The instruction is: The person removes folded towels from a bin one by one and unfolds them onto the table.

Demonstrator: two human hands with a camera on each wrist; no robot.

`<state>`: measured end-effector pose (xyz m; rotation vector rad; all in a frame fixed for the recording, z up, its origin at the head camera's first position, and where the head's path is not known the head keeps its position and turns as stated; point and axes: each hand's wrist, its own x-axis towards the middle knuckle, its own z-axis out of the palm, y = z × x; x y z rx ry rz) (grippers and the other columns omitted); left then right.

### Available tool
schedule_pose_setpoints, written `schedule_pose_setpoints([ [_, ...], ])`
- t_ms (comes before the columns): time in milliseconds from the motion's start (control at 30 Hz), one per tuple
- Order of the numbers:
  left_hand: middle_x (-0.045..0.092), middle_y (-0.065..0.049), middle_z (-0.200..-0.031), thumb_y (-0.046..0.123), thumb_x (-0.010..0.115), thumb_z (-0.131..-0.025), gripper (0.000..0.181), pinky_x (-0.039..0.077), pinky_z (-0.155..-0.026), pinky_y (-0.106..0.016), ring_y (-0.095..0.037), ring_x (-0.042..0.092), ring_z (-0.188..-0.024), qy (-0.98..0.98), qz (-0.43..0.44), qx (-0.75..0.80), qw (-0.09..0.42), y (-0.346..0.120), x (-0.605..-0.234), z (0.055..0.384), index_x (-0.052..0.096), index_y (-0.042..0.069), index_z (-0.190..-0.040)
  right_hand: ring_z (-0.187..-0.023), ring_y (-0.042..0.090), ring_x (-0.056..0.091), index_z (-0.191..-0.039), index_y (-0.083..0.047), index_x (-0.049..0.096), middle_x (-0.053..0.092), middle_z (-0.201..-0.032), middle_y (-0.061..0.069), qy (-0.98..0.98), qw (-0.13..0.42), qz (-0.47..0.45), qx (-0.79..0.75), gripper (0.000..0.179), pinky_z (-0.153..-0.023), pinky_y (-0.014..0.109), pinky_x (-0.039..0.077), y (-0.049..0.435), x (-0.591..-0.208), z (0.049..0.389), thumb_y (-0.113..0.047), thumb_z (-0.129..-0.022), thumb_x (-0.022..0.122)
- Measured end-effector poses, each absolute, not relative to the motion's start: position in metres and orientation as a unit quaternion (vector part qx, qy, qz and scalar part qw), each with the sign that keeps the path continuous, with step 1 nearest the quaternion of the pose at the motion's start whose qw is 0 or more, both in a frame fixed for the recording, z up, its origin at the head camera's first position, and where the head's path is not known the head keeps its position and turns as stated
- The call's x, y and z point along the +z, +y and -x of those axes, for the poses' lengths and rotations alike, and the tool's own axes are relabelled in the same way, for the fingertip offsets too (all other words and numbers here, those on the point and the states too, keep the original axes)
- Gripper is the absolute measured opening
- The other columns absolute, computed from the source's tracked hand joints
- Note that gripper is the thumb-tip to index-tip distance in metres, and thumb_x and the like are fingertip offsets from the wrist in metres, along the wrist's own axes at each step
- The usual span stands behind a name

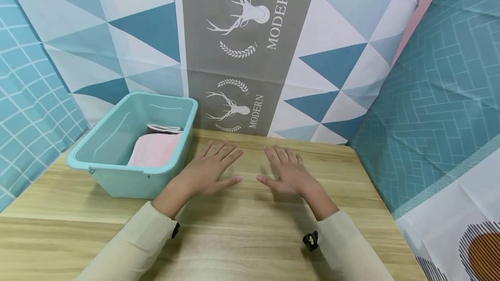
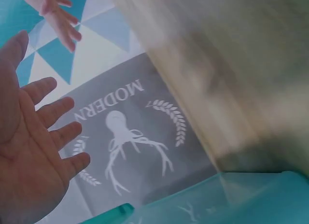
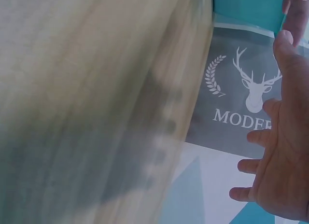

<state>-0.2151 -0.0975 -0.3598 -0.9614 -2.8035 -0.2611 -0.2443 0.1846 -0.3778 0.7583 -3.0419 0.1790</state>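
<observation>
Both hands hover palm down over the wooden table, fingers spread and holding nothing. In the head view the left hand (image 1: 208,170) is just right of a light teal plastic bin (image 1: 129,181). The right hand (image 1: 287,172) is farther right, apart from the left, its shadow on the tabletop. Inside the bin lie a folded pink cloth (image 1: 156,148) and, behind it, a dark and white folded item (image 1: 164,129) whose kind I cannot tell. The left wrist view shows the left palm (image 2: 34,147) with the bin's edge below; the right wrist view shows the right palm (image 3: 285,161).
The wooden table (image 1: 234,237) meets a wall covering (image 1: 242,55) with deer heads and blue triangles at the back. Blue tiled-pattern sheets (image 1: 441,99) flank both sides. At the lower right hangs a white sheet (image 1: 441,229) with a brown circle.
</observation>
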Motion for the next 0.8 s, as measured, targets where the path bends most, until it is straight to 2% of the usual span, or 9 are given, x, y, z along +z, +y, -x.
schedule_pose_setpoints([
  [233, 0.027, -0.010, -0.167, 0.061, 0.046, -0.103, 0.074, 0.004, -0.124, -0.058, -0.036, 0.014, -0.156, -0.942, 0.309, -0.079, 0.100, -0.095, -0.335, 0.213, 0.029, 0.020, -0.163, -0.151, 0.047, 0.021, -0.166, -0.028, 0.007, 0.015, -0.170, 0.012, -0.963, 0.007, -0.262, 0.063, 0.089, -0.113, 0.074, 0.019, 0.183, -0.368, 0.254, -0.075, -0.097, 0.038],
  [400, 0.029, -0.010, -0.166, 0.060, 0.047, -0.103, 0.075, 0.001, -0.123, -0.061, -0.036, 0.014, -0.156, -0.948, 0.286, -0.088, 0.106, -0.108, -0.320, 0.211, 0.027, 0.022, -0.164, -0.150, 0.044, 0.025, -0.166, -0.028, 0.009, 0.021, -0.169, 0.012, -0.955, 0.027, -0.286, 0.075, 0.087, -0.113, 0.071, 0.023, 0.179, -0.361, 0.267, -0.072, -0.098, 0.042],
  [667, 0.031, -0.015, -0.165, 0.053, 0.052, -0.104, 0.073, 0.008, -0.119, -0.069, -0.044, 0.015, -0.154, -0.959, 0.237, -0.119, 0.102, -0.147, -0.293, 0.206, 0.028, 0.016, -0.163, -0.148, 0.041, 0.029, -0.165, -0.033, 0.005, 0.024, -0.168, 0.010, -0.949, 0.033, -0.305, 0.070, 0.086, -0.112, 0.067, 0.026, 0.168, -0.347, 0.290, -0.073, -0.098, 0.039],
  [800, 0.030, -0.019, -0.164, 0.054, 0.046, -0.106, 0.072, 0.011, -0.117, -0.070, -0.047, 0.017, -0.152, -0.963, 0.218, -0.128, 0.093, -0.169, -0.283, 0.201, 0.027, 0.015, -0.163, -0.146, 0.040, 0.032, -0.166, -0.032, 0.008, 0.026, -0.167, 0.009, -0.946, 0.040, -0.314, 0.068, 0.086, -0.111, 0.065, 0.028, 0.158, -0.339, 0.298, -0.074, -0.098, 0.039],
])
